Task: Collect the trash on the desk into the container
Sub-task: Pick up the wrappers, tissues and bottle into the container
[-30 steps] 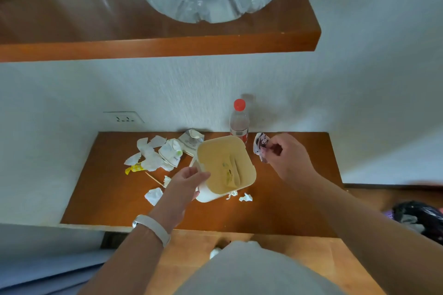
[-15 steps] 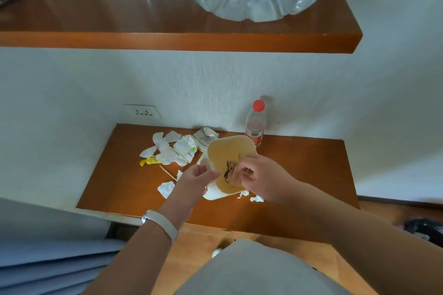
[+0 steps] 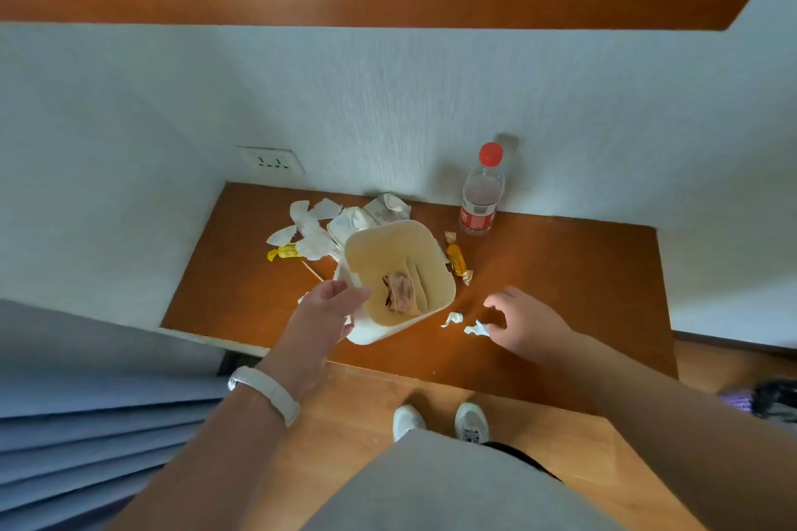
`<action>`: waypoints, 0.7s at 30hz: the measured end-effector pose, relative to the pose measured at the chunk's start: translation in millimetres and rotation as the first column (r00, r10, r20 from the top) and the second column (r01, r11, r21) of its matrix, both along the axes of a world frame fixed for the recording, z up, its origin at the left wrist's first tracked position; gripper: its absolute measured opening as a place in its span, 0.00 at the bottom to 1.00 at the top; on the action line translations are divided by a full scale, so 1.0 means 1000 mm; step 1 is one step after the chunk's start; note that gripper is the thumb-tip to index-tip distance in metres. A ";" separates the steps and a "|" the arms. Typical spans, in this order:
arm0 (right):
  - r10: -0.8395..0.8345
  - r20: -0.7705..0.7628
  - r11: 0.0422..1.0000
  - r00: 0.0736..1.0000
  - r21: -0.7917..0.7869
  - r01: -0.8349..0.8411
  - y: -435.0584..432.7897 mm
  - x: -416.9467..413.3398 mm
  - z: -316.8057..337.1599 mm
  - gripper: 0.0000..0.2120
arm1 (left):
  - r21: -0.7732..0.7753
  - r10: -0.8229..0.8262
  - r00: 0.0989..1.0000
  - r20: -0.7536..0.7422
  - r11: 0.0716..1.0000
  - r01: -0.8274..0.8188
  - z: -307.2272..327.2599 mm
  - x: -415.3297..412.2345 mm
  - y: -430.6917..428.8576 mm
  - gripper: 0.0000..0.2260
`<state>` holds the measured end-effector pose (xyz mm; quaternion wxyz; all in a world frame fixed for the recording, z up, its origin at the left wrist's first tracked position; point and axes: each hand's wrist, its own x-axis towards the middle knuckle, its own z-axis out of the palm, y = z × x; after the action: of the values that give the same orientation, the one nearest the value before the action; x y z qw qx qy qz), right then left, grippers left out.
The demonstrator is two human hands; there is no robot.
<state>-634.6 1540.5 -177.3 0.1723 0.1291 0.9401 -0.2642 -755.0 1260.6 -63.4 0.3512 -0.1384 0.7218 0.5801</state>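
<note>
A cream plastic container [image 3: 427, 248] sits tilted on the wooden desk [image 3: 560, 272], with a crumpled printed wrapper [image 3: 399, 293] lying inside it. My left hand [image 3: 325, 315] grips the container's near left rim. My right hand [image 3: 524, 321] hovers over the desk to the right of the container, fingers spread, fingertips touching a small white paper scrap [image 3: 475, 329]. A second white scrap [image 3: 452, 318] lies just left of that one. An orange candy wrapper [image 3: 457, 258] lies right of the container. White torn papers [image 3: 310, 228] and a yellow wrapper [image 3: 282, 251] are piled to its left.
A water bottle [image 3: 481, 196] with a red cap stands against the wall behind the container. A wooden shelf [image 3: 388, 0] overhangs the desk. A wall socket [image 3: 271, 160] is at the left. Grey fabric [image 3: 86, 423] lies at lower left, a dark bag [image 3: 772, 399] at far right.
My right hand dropped the printed wrapper into the container, then moved out to the right and down onto the white scraps. The left hand stays on the rim.
</note>
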 end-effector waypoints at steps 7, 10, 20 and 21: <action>0.038 0.011 0.995 0.999 0.094 -0.039 -0.026 0.000 -0.044 0.23 | -0.052 0.026 1.000 0.015 0.998 -0.025 -0.010 0.008 -0.017 0.12; 0.046 -0.021 0.992 0.999 0.116 -0.043 -0.030 0.002 -0.048 0.15 | -0.044 0.036 0.999 0.019 0.998 -0.035 -0.013 0.009 -0.022 0.14; -0.013 -0.097 0.992 0.995 0.124 0.025 -0.030 0.003 -0.015 0.07 | -0.002 0.035 0.997 0.064 0.999 -0.035 -0.013 0.008 -0.018 0.12; -0.035 -0.123 0.992 0.992 0.115 0.049 -0.030 0.001 -0.007 0.07 | 0.008 0.030 0.998 0.064 1.000 -0.030 -0.013 0.008 -0.016 0.11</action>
<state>-634.0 1510.1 -184.8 0.1015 0.1426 0.9599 -0.2190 -747.1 1244.3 -76.4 0.3659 -0.1661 0.7055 0.5837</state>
